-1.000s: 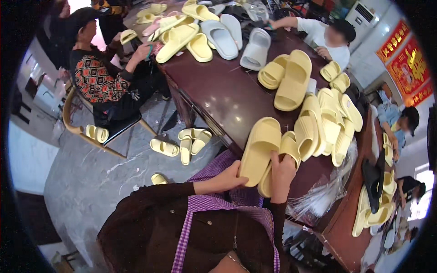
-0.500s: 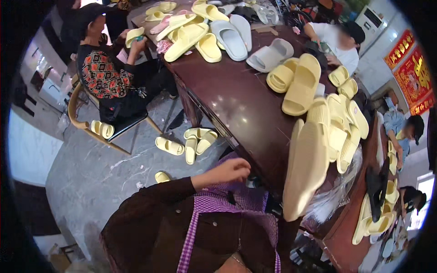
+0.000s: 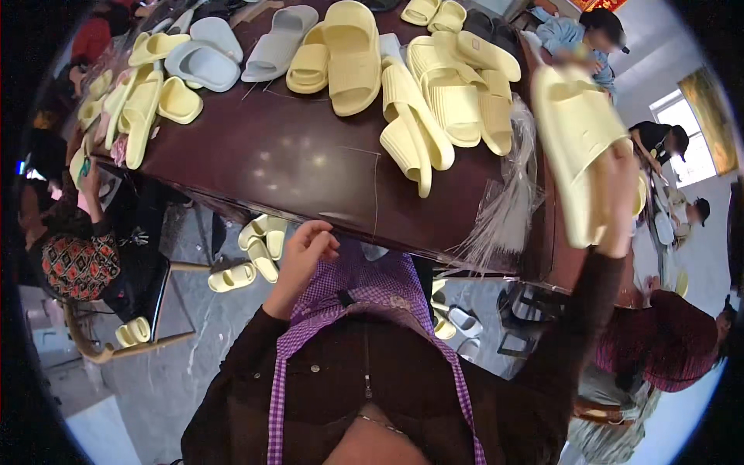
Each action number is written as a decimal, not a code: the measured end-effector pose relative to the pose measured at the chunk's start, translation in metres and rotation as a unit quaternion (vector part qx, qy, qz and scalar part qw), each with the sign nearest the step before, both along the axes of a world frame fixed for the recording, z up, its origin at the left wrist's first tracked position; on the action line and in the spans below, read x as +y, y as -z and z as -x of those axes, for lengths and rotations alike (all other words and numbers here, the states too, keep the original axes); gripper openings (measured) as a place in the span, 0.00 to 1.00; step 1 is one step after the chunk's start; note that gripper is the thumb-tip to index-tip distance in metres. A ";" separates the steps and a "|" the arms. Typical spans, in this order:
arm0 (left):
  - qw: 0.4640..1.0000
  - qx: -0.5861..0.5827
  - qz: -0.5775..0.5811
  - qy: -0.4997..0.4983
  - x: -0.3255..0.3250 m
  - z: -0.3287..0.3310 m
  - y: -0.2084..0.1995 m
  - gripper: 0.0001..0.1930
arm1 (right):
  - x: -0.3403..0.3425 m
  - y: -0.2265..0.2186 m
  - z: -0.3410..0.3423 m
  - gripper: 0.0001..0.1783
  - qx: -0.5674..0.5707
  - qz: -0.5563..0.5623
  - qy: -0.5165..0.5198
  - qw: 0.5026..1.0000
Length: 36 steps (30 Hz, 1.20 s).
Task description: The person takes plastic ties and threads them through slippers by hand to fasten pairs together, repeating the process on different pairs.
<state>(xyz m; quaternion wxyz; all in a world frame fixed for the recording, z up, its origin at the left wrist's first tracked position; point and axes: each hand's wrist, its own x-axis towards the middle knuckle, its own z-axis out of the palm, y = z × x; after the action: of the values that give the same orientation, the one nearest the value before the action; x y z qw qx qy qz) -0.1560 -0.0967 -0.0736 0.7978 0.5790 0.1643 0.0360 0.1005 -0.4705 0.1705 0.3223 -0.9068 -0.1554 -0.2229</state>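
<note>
At the right, above the table's end, my right hand (image 3: 618, 194) is closed on yellow slippers (image 3: 577, 136), gripping them by the side with the arm stretched out. They look like a pair held together, somewhat blurred by motion. My left hand (image 3: 307, 252) is at the front edge of the dark red table (image 3: 310, 170), its fingers loosely bent and holding nothing. On the table between my hands lie ribbed yellow slippers (image 3: 411, 128), and a large yellow slipper (image 3: 353, 58) stands farther back beside a smaller one (image 3: 308, 68).
A bundle of clear plastic strips (image 3: 508, 221) hangs over the front edge. Grey slippers (image 3: 280, 43) and blue-grey slippers (image 3: 205, 62) lie at the back left. A seated person (image 3: 77, 260) works at the left; another person (image 3: 659, 337) is close at my right. Yellow slippers (image 3: 260, 244) lie on the floor.
My view has swung to the right. My right hand now shows at the right with the yellow slippers; earlier it was out of sight. My left hand still holds nothing.
</note>
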 end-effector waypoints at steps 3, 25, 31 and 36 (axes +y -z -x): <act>0.999 -0.017 0.017 0.021 -0.010 -0.012 -0.008 0.11 | -0.171 -0.050 -0.073 0.16 -0.133 0.269 0.152 0.942; 0.997 -0.062 -0.045 0.010 0.008 -0.050 -0.020 0.15 | 0.128 0.150 0.068 0.19 0.195 -0.268 -0.069 0.941; 0.994 -0.071 0.077 -0.033 0.017 -0.104 -0.026 0.26 | 0.106 0.133 0.107 0.15 0.302 -0.396 -0.164 0.852; 0.985 -0.072 0.154 0.007 0.012 -0.120 -0.048 0.26 | 0.099 0.141 0.131 0.16 0.347 -0.469 -0.170 0.794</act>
<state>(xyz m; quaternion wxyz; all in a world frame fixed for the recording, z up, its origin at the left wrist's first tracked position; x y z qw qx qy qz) -0.0360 -0.0850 -0.0260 0.8874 0.4462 0.1061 0.0466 -0.0301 -0.3714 0.0293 0.7730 -0.6200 -0.0615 0.1195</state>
